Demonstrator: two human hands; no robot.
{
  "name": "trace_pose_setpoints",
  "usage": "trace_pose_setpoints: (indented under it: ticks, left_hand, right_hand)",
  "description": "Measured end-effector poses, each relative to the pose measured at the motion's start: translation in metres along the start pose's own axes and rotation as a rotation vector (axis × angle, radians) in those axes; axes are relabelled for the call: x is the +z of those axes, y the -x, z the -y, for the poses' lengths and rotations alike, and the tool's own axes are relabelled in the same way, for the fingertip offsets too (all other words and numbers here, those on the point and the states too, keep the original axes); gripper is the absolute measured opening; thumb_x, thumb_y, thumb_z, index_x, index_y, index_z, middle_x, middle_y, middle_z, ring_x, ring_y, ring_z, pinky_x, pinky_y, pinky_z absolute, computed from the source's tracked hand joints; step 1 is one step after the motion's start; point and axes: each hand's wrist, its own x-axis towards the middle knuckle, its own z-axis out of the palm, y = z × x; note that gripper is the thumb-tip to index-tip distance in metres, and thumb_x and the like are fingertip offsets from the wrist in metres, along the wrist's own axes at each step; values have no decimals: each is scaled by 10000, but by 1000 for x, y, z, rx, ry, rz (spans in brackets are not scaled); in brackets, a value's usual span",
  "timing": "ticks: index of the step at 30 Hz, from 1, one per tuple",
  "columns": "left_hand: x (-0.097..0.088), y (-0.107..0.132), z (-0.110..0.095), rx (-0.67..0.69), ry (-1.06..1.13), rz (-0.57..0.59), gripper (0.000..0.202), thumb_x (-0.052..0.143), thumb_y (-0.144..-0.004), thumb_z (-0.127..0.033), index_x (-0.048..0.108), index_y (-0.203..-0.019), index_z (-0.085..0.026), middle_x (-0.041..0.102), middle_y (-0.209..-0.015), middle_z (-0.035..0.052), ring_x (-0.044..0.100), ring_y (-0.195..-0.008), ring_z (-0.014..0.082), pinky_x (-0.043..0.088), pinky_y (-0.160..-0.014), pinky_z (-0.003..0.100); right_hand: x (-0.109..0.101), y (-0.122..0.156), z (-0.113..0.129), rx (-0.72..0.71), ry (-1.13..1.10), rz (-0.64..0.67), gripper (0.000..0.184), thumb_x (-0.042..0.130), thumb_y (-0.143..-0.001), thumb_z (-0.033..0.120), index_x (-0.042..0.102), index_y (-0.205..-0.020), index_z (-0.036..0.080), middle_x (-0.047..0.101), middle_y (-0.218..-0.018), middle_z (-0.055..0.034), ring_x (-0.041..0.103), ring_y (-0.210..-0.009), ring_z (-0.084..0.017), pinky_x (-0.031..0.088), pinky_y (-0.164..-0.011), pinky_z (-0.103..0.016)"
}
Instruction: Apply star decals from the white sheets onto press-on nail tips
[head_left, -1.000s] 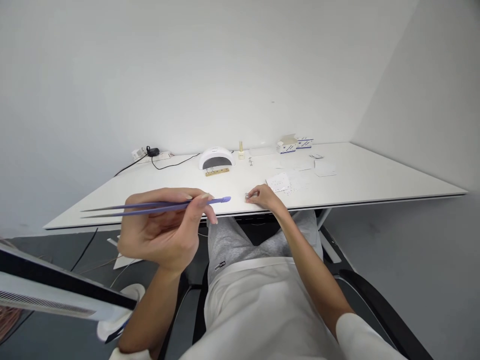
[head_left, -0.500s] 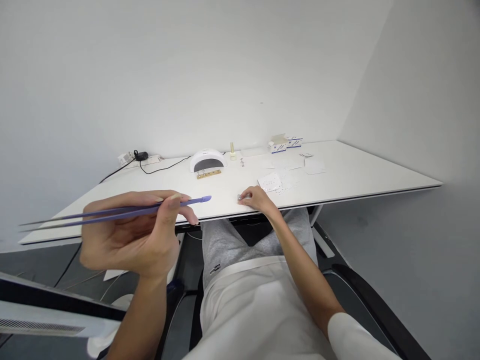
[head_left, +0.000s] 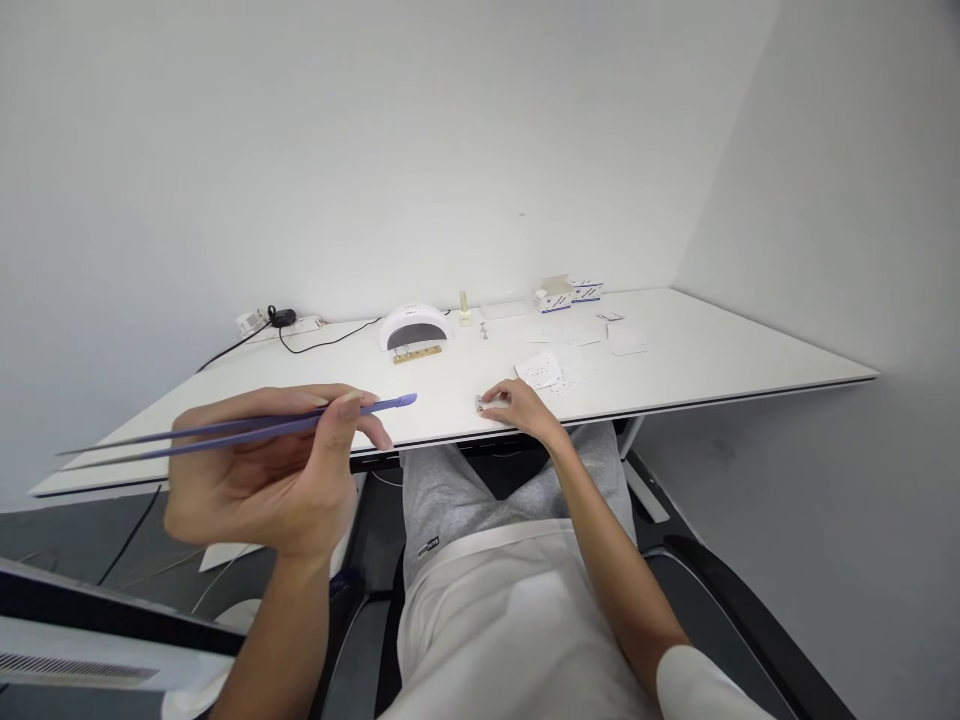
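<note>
In the left foreground my left hand (head_left: 274, 470) is raised and closed round a pair of purple tweezers (head_left: 247, 432). Their two thin tips point left, and the flat purple end sticks out to the right past my thumb. My right hand (head_left: 525, 408) rests near the front edge of the white table (head_left: 360, 385). Its thumb and forefinger are closed about a small silvery thing (head_left: 480, 404), too small to name. Just beyond that hand lies a white sheet (head_left: 538, 369) with tiny dots, and several small bits are scattered beside it.
A white nail lamp (head_left: 415, 315) stands at the back, with a wooden strip (head_left: 417, 355) holding small stands before it. A polish bottle (head_left: 465, 312), a small box (head_left: 553, 294) and papers (head_left: 627, 338) are further right. A black cable (head_left: 322, 343) runs along the left.
The view has shifted slightly. My right thumb and forefinger look a little more spread around the small silvery thing. My left hand keeps the tweezers in nearly the same pose.
</note>
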Motion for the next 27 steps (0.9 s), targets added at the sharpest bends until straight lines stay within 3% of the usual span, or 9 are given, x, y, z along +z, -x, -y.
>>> trace_pose_setpoints:
  ticks: [7, 11, 14, 17, 20, 24, 27]
  left_hand:
    - [7, -6, 1, 82, -19, -80, 183, 802, -612, -48, 636, -550, -96, 650, -562, 7, 642, -440, 153, 417, -279, 186]
    - [6, -6, 0, 58, -44, -56, 158, 771, -642, -53, 636, -573, -100, 658, -581, 1, 634, -433, 137, 413, -279, 181]
    - [2, -5, 0, 46, -56, -40, 137, 743, -677, -32, 642, -623, -107, 661, -596, -1, 648, -456, 136, 462, -318, 192]
    - [-4, -6, 0, 16, -92, 28, 142, 747, -708, -53, 646, -669, -144, 648, -589, -21, 665, -487, 139, 495, -348, 204]
    - [-9, -7, 1, 2, -121, 96, 124, 740, -753, -111, 643, -725, -183, 651, -616, -39, 690, -543, 147, 511, -371, 211]
    - [-12, -6, 0, 7, -90, 85, 175, 778, -718, -103, 636, -786, -181, 654, -653, -23, 696, -570, 162, 544, -396, 255]
    - [-14, -5, 0, -17, -108, 94, 141, 753, -756, -117, 635, -793, -187, 655, -692, -23, 702, -605, 154, 548, -421, 260]
  right_hand:
    - [-13, 9, -4, 53, -8, -139, 240, 542, -748, 137, 709, -915, 178, 734, -932, -38, 658, -861, -166, 496, -816, -292]
    - [-56, -1, -20, 189, 91, -358, 359, 387, -830, 151, 610, -1112, 152, 687, -1099, -88, 654, -949, -177, 492, -864, -319]
    - [-91, -10, -36, 353, 247, -461, 342, 465, -870, 234, 573, -1181, 142, 629, -1195, -135, 605, -1049, -235, 444, -956, -409]
    - [-106, -18, -49, 530, 402, -446, 364, 606, -877, 336, 583, -1183, 140, 595, -1233, -131, 553, -1152, -278, 409, -1006, -509]
    - [-101, -24, -57, 628, 499, -381, 393, 612, -900, 383, 574, -1224, 164, 560, -1301, -107, 547, -1182, -273, 440, -994, -527]
    - [-96, -31, -65, 624, 496, -275, 365, 598, -918, 352, 574, -1228, 162, 584, -1267, -103, 595, -1112, -247, 507, -929, -479]
    - [-106, -34, -72, 575, 427, -237, 353, 590, -925, 347, 573, -1225, 162, 599, -1236, -100, 618, -1058, -226, 535, -885, -445]
